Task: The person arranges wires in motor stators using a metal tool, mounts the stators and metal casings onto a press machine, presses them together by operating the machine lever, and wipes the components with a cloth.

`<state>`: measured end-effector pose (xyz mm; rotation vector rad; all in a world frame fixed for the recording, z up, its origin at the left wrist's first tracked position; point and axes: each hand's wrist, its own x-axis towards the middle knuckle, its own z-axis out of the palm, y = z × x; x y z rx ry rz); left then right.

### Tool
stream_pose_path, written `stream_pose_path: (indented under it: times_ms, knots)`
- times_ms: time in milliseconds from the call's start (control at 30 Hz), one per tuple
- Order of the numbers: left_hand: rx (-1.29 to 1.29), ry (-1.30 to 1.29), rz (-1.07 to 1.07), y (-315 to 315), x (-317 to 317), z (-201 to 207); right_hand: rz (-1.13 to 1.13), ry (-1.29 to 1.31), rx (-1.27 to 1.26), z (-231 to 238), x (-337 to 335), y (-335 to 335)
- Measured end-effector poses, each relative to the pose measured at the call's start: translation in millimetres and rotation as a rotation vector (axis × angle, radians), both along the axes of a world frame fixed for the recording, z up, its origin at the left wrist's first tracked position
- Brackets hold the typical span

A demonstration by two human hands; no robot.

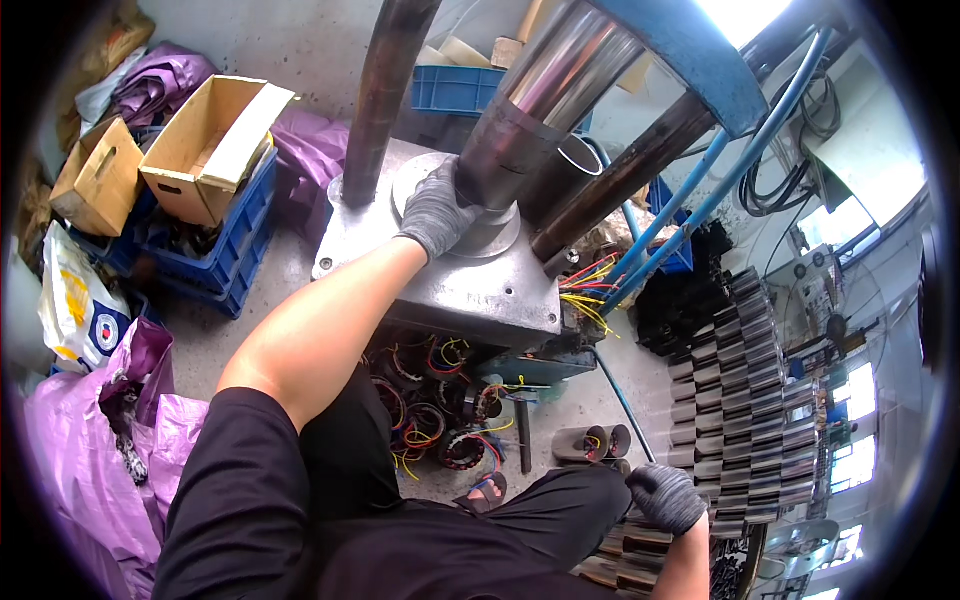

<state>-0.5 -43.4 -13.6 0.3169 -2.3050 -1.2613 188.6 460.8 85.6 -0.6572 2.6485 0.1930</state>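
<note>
My left hand [437, 212], in a grey knit glove, is closed around the lower left side of a dark grey metal sleeve [512, 150], with the thumb at the front. The sleeve stands tilted in view on a round metal base [484, 240], under the shiny ram [572, 62] of a press. A second open-ended metal tube [577, 156] is just right of it. Beside my right knee, my right hand [668, 497], also gloved, is curled with nothing visible in it. Part of its fingers is hidden.
Steel posts [388, 95] flank the work. Wound stators with coloured wires [425, 425] lie under the press plate [400, 292]. Stacked metal tubes [745, 400] fill the right. Blue crates [235, 255], cardboard boxes [205, 150] and purple sacks [85, 440] are at left. Blue hoses [700, 215] run right.
</note>
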Motion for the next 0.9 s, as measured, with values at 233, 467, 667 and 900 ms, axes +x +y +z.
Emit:
stream_pose_path:
  times_ms: [233, 467, 667, 900]
  knots:
    - [-0.009, 0.010, -0.001, 0, -3, -4, -0.198, 0.215, -0.458, 20, -10, -16]
    - [-0.024, 0.039, 0.020, 0, -9, -12, -0.084, -0.065, -0.218, -7, 2, 9]
    - [-0.002, 0.031, 0.020, 0, -3, -4, -0.232, 0.158, -0.424, 26, -17, -10]
    - [-0.002, 0.032, -0.003, 0, -9, -7, 0.125, 0.965, -0.886, 75, -159, -24]
